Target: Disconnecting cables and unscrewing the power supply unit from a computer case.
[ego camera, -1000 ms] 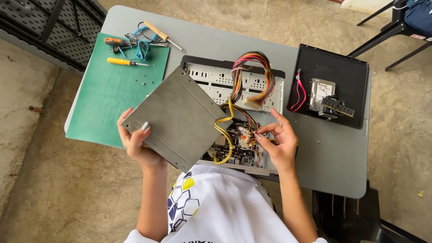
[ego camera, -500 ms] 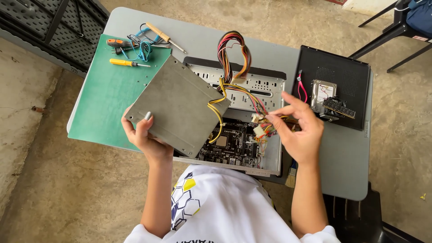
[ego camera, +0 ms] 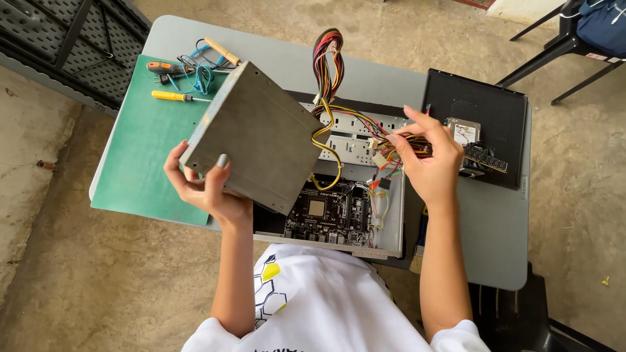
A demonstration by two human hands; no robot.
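My left hand (ego camera: pixel 207 189) grips the near corner of a grey metal power supply box (ego camera: pixel 257 133), lifted and tilted above the open computer case (ego camera: pixel 391 221). My right hand (ego camera: pixel 427 156) pinches a bundle of coloured cables (ego camera: pixel 365 130) that runs from the box, with white connectors hanging near my fingers. Another loop of the cables (ego camera: pixel 328 55) arcs up behind the box. Below it the black motherboard (ego camera: pixel 329 212) lies exposed inside the case.
A green mat (ego camera: pixel 140 150) covers the grey table's left side, with screwdrivers (ego camera: pixel 173 96) and a blue coiled wire (ego camera: pixel 199 72) at its far end. A black case panel (ego camera: pixel 486 107) at right carries a hard drive (ego camera: pixel 463 132) and a memory stick. A dark chair (ego camera: pixel 567 39) stands far right.
The power supply box has risen higher and further from the case. My right hand moved up and right, drawing the cable bundle out of the case.
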